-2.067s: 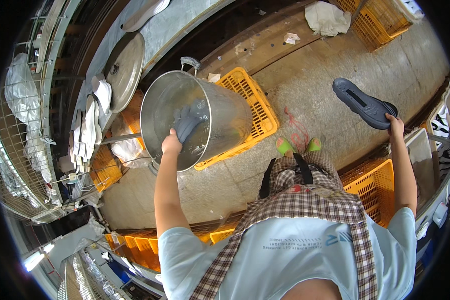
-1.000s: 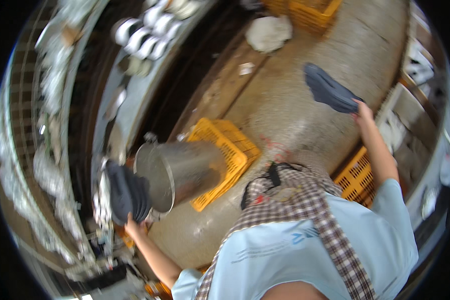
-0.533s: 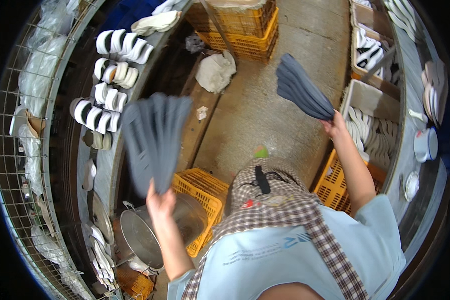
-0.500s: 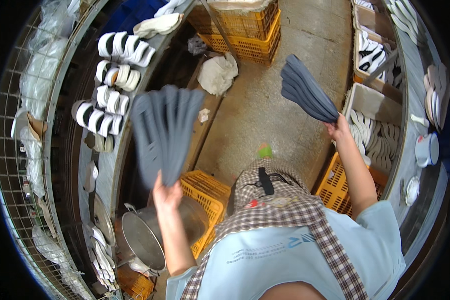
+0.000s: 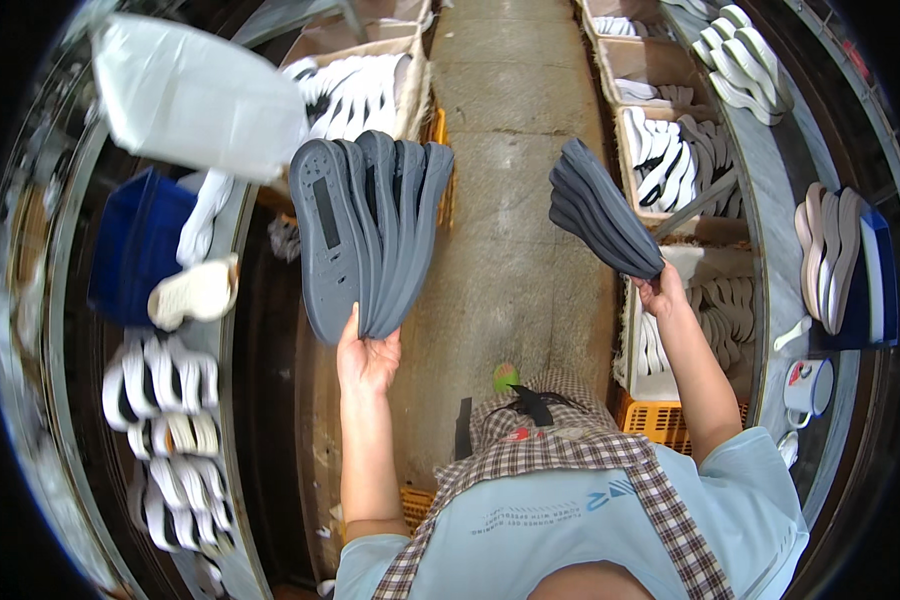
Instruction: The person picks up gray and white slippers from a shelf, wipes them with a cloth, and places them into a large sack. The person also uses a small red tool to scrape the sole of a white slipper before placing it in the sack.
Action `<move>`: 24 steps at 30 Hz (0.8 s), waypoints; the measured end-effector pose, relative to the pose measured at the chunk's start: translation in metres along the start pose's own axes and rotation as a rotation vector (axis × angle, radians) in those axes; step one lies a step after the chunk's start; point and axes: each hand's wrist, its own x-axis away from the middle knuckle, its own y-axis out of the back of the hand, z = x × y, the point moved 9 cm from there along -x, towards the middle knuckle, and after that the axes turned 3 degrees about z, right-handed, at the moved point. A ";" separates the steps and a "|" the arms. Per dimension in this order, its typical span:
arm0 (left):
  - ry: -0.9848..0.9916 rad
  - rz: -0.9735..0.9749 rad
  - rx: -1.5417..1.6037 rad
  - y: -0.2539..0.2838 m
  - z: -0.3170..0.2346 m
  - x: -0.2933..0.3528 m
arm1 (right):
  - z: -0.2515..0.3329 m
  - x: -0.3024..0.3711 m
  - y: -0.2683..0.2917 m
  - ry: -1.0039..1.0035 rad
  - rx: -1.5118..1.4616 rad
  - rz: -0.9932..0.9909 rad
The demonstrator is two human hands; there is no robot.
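Observation:
My left hand (image 5: 368, 358) is closed on the heel ends of several grey shoe soles (image 5: 328, 250), which stand up fanned out. The outermost sole shows a dark rectangular recess and small holes. On the other side, my right hand (image 5: 662, 290) grips the lower end of a second bunch of dark grey shoe soles (image 5: 602, 212), packed closer together and leaning to the upper left. Both bunches are held up over the aisle, apart from each other and from the shelves. The fingers behind the soles are partly hidden.
To the left runs a shelf with white-and-black soles (image 5: 160, 385), a cream sole (image 5: 195, 292), a blue bin (image 5: 142, 245) and a white translucent sheet (image 5: 200, 95). Lined crates of soles (image 5: 660, 165) flank the aisle floor (image 5: 510, 130). A white mug (image 5: 808, 388) stands on the right-hand counter.
I have moved forward along the aisle, so the left shelf's soles appear lower and the metal pot has left view. Both hands keep their soles; the left bunch is turned, showing one sole's face.

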 end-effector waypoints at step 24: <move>0.217 0.107 0.110 -0.368 0.036 -0.606 | 0.319 -0.508 -0.256 -0.005 -0.183 -0.145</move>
